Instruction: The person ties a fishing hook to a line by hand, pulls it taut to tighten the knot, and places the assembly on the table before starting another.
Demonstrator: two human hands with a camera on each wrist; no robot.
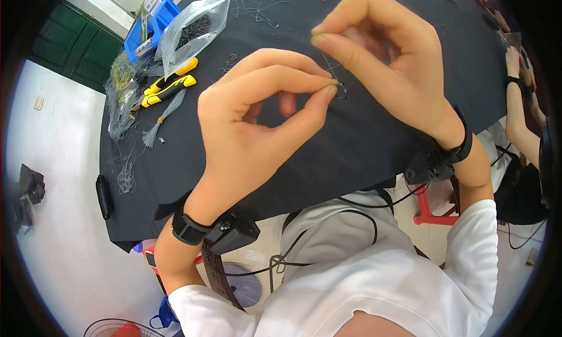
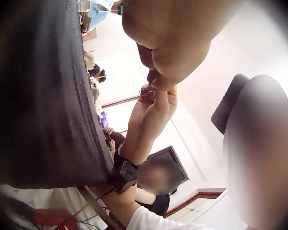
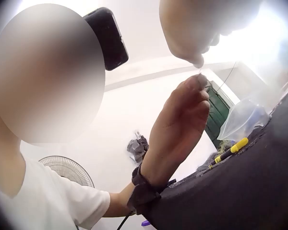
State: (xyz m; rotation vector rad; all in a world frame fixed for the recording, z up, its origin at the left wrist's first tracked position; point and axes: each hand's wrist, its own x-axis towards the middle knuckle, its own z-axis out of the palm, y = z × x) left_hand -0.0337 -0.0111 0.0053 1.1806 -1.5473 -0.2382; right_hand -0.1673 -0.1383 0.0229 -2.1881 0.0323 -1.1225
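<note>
My left hand (image 1: 246, 112) pinches a small dark fish hook (image 1: 342, 93) between thumb and forefinger, over the black-covered table. The hook's curved end pokes out past the fingertips. A thin, clear fishing line (image 1: 328, 62) runs up from there to my right hand (image 1: 404, 62), whose thumb and forefinger pinch it. My right hand is higher and farther to the right than the left. In the left wrist view both hands meet closely, with a curved wire (image 2: 145, 90) showing near the right fingertips. The gripped part of the hook is hidden by fingers.
On the black cloth (image 1: 374, 144), left side, lie yellow-and-black pliers (image 1: 170, 91), a tied bundle of line (image 1: 161, 123) and tangled line (image 1: 120, 97). Behind them are a clear bag (image 1: 196, 33) of dark small pieces and a blue bin (image 1: 153, 27). Another person's arm (image 1: 518, 114) is at right.
</note>
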